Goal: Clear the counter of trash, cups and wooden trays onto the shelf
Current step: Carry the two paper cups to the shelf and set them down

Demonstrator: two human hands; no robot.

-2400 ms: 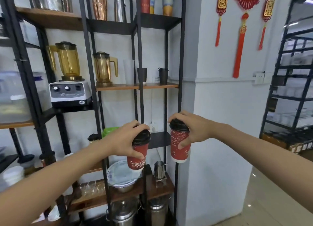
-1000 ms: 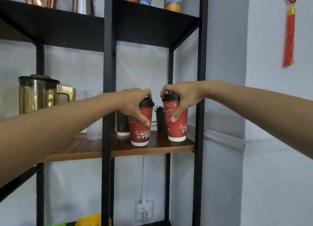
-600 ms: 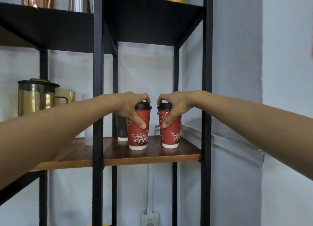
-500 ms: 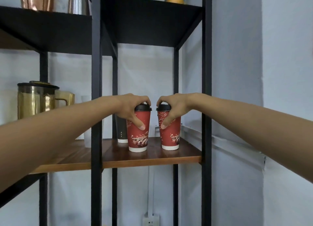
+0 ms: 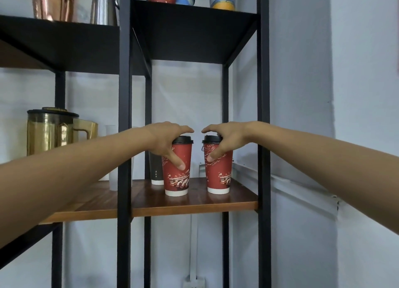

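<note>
Gripping the left red cup (image 5: 177, 171) near its black lid, the left hand (image 5: 166, 140) is pinching it, thumb on the front; the right hand (image 5: 224, 140) is clasping the right red cup (image 5: 219, 173) likewise (both cups are standing upright, slightly apart, on the wooden shelf (image 5: 194, 203)).

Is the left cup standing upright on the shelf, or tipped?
Upright: the left cup has its white base flat on the wooden shelf, lid on top, with the left hand around it.

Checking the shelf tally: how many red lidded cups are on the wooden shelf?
2. One red cup under the left hand, the other red cup under the right hand, side by side, apart. More may be hidden behind.
</note>
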